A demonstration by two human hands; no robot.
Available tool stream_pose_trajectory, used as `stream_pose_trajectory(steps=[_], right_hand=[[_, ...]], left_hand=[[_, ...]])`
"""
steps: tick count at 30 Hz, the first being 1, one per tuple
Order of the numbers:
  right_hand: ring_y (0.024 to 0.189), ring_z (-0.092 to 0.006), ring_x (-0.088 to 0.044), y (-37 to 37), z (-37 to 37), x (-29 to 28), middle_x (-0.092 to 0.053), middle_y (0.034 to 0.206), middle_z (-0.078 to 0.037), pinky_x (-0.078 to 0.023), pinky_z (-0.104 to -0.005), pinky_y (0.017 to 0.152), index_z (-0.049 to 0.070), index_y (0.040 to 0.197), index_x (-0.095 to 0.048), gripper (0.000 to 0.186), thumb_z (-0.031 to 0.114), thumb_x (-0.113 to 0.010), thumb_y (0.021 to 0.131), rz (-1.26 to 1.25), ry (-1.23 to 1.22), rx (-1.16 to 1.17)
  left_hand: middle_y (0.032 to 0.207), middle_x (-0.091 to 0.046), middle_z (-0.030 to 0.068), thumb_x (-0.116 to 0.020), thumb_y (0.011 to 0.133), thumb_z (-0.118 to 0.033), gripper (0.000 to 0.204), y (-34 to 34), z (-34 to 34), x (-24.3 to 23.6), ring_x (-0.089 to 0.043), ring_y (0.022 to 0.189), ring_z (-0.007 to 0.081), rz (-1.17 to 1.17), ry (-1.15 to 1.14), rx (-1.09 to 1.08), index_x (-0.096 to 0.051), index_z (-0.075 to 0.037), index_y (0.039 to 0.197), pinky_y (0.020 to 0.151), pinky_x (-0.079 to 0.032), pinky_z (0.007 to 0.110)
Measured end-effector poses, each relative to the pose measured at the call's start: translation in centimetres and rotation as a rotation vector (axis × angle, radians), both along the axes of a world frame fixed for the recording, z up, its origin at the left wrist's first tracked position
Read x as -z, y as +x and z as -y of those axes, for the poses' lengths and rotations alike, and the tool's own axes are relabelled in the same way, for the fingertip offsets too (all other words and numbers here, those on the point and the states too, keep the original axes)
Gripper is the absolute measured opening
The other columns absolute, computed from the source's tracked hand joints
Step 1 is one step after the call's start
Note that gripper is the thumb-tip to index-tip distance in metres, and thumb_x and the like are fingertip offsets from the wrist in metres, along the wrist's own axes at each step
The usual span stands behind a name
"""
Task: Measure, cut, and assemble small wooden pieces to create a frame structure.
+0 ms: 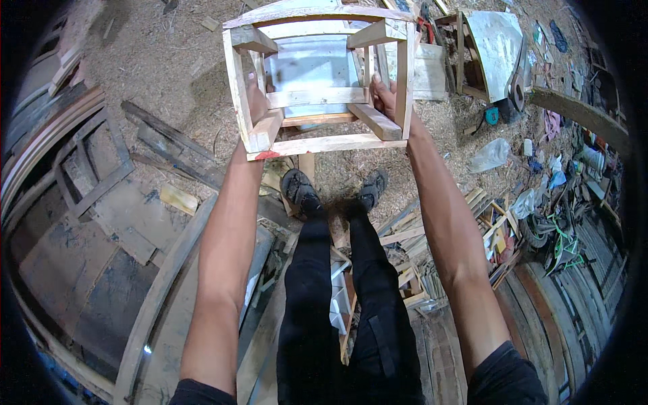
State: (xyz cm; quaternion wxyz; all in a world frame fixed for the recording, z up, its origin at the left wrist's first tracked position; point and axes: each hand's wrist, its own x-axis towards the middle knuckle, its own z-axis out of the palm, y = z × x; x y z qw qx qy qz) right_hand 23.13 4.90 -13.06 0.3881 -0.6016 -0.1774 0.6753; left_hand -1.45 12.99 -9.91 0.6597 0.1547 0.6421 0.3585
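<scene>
Only one view is given — a head-worn fisheye, aimed steeply down from standing height. Both forearms are seen rising from the lower edge, the sawdust floor (155,61) is taken in widely, and straight boards are bent toward the dark rim.

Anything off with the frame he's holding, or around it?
One mark: a red smear on the lower left corner of the pale wooden frame, near the left hand. Its cause cannot be told. The frame looks square, held on both sides, the right hand inside it. The sawdust floor is strewn with offcuts and rags.
</scene>
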Motion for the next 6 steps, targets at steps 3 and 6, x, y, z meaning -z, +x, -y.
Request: stream_pose_trajectory(steps=[3, 6], right_hand=[[0.053, -0.0031, -0.041, -0.9, 0.3, 1.7, -0.049, 0.066, 0.008, -0.03, -0.021, 0.046, 0.01, 0.092, -0.06, 0.034, 0.043, -0.068, 0.095, 0.008, 0.044, 0.088], [0.053, -0.0053, -0.042, -1.3, 0.2, 0.6, -0.048, 0.065, 0.007, -0.032, -0.0225, 0.046, 0.009, 0.092, -0.061, 0.037, 0.045, -0.07, 0.093, 0.065, 0.036, 0.082]], left_hand=[[0.095, -0.068, 0.0137, -0.04, 0.106, -0.048, 0.055, -1.5, -0.5, 2.1, -0.069, 0.08, 0.0238, -0.084, 0.024, 0.055, -0.065, 0.0, 0.117, 0.071, -0.056, 0.038], [0.098, -0.068, 0.0115, -0.04, 0.105, -0.052, 0.058, -2.4, 0.2, 3.7, -0.068, 0.08, 0.0208, -0.049, 0.117, 0.084, -0.064, 0.0, 0.118, 0.073, -0.056, 0.036]])
